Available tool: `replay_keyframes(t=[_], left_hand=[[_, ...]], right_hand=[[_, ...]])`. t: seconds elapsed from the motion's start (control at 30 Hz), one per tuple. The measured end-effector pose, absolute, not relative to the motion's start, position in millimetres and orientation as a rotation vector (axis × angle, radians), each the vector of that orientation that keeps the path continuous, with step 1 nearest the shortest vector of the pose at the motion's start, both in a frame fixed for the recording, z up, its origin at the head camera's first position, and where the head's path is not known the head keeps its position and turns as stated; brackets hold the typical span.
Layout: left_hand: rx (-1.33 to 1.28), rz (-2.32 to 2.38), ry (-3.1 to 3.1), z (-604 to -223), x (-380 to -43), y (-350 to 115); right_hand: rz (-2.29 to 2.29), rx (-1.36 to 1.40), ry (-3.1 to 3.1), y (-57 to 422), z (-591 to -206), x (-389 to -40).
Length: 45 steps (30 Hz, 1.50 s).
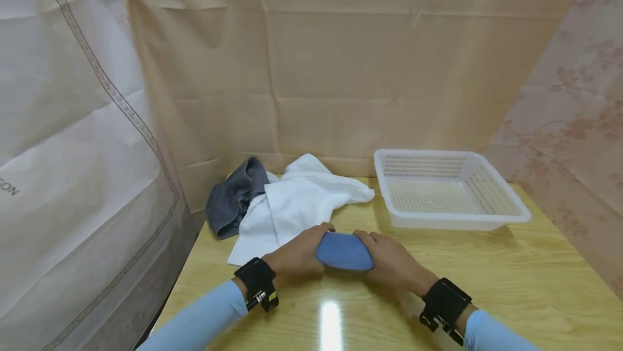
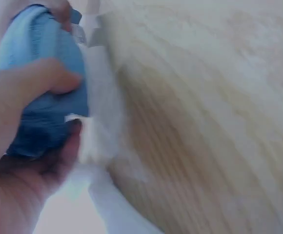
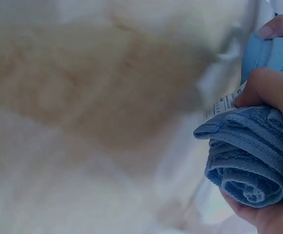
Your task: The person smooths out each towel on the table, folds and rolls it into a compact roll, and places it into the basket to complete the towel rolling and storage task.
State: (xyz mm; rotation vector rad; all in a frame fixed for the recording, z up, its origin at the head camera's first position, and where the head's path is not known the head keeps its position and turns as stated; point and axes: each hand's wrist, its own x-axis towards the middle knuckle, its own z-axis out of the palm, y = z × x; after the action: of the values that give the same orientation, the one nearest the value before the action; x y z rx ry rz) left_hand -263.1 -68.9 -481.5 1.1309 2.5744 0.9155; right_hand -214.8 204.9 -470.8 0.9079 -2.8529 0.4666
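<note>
A blue towel [image 1: 344, 251], rolled into a short bundle, is held between both hands over the front of the table. My left hand [image 1: 299, 252] grips its left end, with the thumb across the roll in the left wrist view. At the right end, my right hand [image 1: 391, 260] grips the roll with thumb on top and fingers beneath. The right wrist view shows the spiral end of the rolled towel [image 3: 249, 165] and a small white printed label [image 3: 224, 104] by the thumb. Beyond the left hand lies a crumpled white towel [image 1: 297, 199].
A dark grey cloth [image 1: 236, 199] lies bunched at the back left, against the white towel. At the back right stands a white plastic basket [image 1: 452, 221] with perforated walls. Beige curtain [image 1: 340, 70] hangs behind the wooden table [image 1: 486, 275].
</note>
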Motion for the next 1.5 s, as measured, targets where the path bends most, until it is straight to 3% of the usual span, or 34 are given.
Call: replay_keyframes(t=[0.23,0.67,1.07,1.5], left_hand=[[1.06,1.189,2.661,-469,-278,-51],[1.822,0.735,3.035,-471,-301,58],[1.963,0.949,3.025,-474,-313,87],[1.841,0.842,3.153,-469,-310,94]], right_hand=[[0.741,0.589,-2.758,235,-429,-228],[0.945,0.236,-2.737,264,-389,-254],[0.937,0.167,-2.735,275,-382,-256],[0.934,0.155,-2.726,272,-384,-267]])
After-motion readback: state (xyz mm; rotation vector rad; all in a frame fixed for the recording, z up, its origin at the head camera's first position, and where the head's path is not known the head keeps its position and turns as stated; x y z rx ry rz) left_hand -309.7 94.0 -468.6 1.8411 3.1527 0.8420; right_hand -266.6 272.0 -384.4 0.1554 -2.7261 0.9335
